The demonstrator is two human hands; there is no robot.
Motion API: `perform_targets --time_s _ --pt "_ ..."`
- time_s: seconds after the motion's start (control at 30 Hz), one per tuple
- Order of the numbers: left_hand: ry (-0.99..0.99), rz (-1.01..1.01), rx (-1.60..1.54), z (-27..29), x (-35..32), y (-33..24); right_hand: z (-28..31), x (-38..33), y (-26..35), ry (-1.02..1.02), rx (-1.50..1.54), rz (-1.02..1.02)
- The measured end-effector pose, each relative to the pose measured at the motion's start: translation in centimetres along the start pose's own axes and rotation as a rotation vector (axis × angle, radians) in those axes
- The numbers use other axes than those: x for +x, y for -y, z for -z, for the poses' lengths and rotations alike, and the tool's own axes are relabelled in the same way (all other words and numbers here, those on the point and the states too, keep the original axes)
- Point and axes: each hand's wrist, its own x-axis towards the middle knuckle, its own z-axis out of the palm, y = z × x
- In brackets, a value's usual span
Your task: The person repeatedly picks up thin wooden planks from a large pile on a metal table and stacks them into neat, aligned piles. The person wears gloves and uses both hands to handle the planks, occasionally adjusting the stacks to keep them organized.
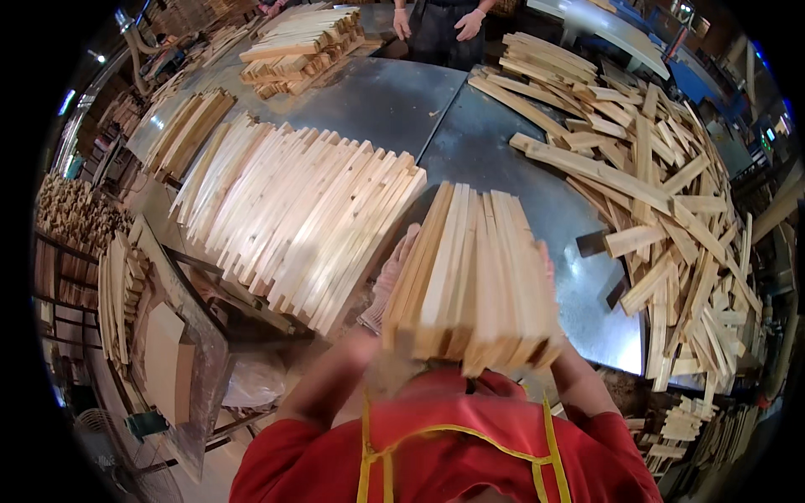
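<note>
Between my two hands a bundle of wooden strips (470, 277) stands side by side, raised close in front of my red apron, its near ends slightly blurred. My left hand (392, 277), in a pale knit glove, presses along the bundle's left side. On the opposite side my right hand (547, 261) shows only as a small sliver; the wood hides most of its fingers. To the left lies a wide row of pale wooden strips (302, 210), set close together with uneven ends.
A loose heap of wooden pieces (662, 193) covers the right of the metal table (486, 142). Stacked strips (302, 50) sit at the far left, with a smaller row (189, 130) nearer. Across the table stands another person (440, 29). A fan (117, 457) is at lower left.
</note>
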Motion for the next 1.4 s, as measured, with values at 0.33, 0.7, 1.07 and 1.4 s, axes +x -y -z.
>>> perform_targets --time_s 0.33,0.7,1.07,1.4 --pt "0.470 0.038 1.670 6.4 -2.9 3.3 2.1 0.0 -5.9 0.193 -2.317 -0.226" --pt "0.153 0.697 0.901 3.8 2.5 3.4 -3.3 3.8 -2.3 -0.034 -1.330 -0.737" --pt "0.009 0.708 0.819 5.2 8.2 -3.2 -6.9 7.8 -3.5 0.023 -0.955 -0.891" --pt "-0.171 0.320 0.710 24.1 8.5 -5.4 -20.3 8.4 -16.4 0.100 -0.868 -0.857"
